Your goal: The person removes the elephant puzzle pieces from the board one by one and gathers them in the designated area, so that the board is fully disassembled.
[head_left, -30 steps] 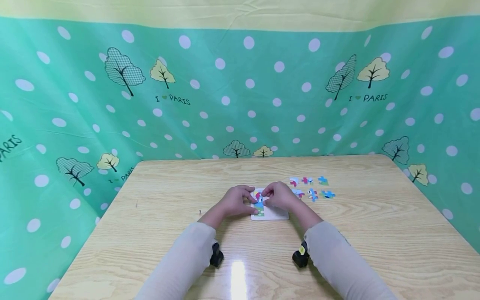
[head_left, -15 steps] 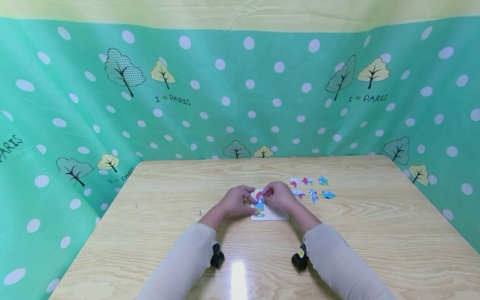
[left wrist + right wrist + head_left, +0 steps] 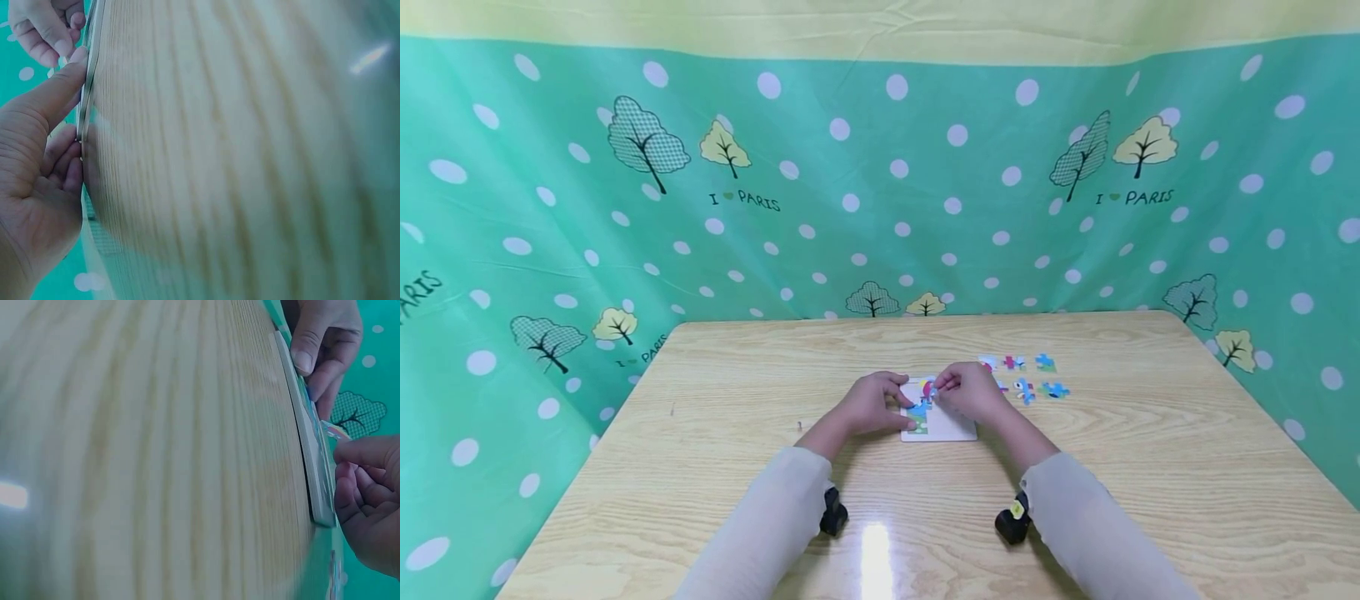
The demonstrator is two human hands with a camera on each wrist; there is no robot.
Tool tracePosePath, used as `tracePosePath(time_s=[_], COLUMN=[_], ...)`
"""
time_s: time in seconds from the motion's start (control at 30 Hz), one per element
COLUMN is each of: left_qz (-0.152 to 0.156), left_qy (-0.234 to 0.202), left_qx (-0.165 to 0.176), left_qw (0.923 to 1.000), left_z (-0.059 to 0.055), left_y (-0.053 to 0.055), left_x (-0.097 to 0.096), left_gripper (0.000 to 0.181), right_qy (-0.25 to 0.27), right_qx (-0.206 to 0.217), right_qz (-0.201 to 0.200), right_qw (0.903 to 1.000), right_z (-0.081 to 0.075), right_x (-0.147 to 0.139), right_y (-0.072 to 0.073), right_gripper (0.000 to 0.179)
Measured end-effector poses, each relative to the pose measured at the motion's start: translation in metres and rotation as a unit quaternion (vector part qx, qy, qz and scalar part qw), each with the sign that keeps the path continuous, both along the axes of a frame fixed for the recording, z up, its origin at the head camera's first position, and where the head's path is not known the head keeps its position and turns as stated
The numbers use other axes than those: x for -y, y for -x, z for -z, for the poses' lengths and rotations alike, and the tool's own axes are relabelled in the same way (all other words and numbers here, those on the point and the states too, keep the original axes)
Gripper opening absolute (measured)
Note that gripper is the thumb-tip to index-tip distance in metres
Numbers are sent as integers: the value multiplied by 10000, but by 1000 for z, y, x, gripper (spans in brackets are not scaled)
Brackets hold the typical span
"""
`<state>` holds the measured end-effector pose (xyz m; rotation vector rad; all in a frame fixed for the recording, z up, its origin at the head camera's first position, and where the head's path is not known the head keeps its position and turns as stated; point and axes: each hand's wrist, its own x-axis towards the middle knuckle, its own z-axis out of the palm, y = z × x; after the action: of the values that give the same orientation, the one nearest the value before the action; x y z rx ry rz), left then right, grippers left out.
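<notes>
A small white puzzle board (image 3: 953, 430) lies on the table in front of me. My left hand (image 3: 868, 403) rests at its left side, thumb and fingers spread over blue and green puzzle pieces (image 3: 918, 422) in the board. Between thumb and fingertips, my right hand (image 3: 972, 392) pinches a colourful puzzle piece (image 3: 928, 389) with yellow, red and blue on it. The right wrist view shows this puzzle piece (image 3: 335, 430) tilted up at the board's surface. Part of the board is hidden under both hands.
Several loose puzzle pieces (image 3: 1025, 390) lie in two rows right of the board, some partly behind my right hand. A tiny object (image 3: 800, 426) lies left of my left hand. A green dotted cloth (image 3: 880, 183) hangs behind the wooden table (image 3: 737, 358).
My right hand has drawn back slightly to the right, lifting the yellow, red and blue piece from the board's upper left. My left hand has stayed in place.
</notes>
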<state>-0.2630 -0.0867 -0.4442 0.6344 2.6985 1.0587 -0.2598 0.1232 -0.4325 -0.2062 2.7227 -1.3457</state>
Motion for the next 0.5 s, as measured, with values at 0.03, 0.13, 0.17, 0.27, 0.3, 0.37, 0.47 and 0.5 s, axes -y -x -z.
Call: tracePosePath(time_s=[0.03,0.13,0.17,0.27,0.3,0.37,0.47,0.5], left_qz=[3,12,15,16,7,-5,-28,-33], left_qy=[10,18,22,14,14,-3,-29,-35], left_qx=[-8,-42,-52,-52,-35,0,60,61], left_qw=[10000,10000,10000,10000,10000,10000,10000,10000], left_z=[0,0,0,0,-1,-1,-1,-1], left_y=[0,1,1,0,0,0,0,-1], left_x=[0,0,0,0,0,0,0,0], left_gripper=[20,21,21,20,20,19,19,19], right_qy=[71,232,261,318,344,380,451,459], right_qx=[21,70,82,99,114,114,164,174], right_qz=[9,-2,8,15,16,14,70,87], right_qw=[10000,9997,9996,9994,9993,9992,9988,9988], right_z=[0,1,1,2,3,3,2,2], right_x=[-2,-8,-10,-16,-18,-21,-26,-27], right_y=[-1,-2,-2,-3,-3,-4,-6,-7], right_gripper=[10,9,9,9,9,9,9,9])
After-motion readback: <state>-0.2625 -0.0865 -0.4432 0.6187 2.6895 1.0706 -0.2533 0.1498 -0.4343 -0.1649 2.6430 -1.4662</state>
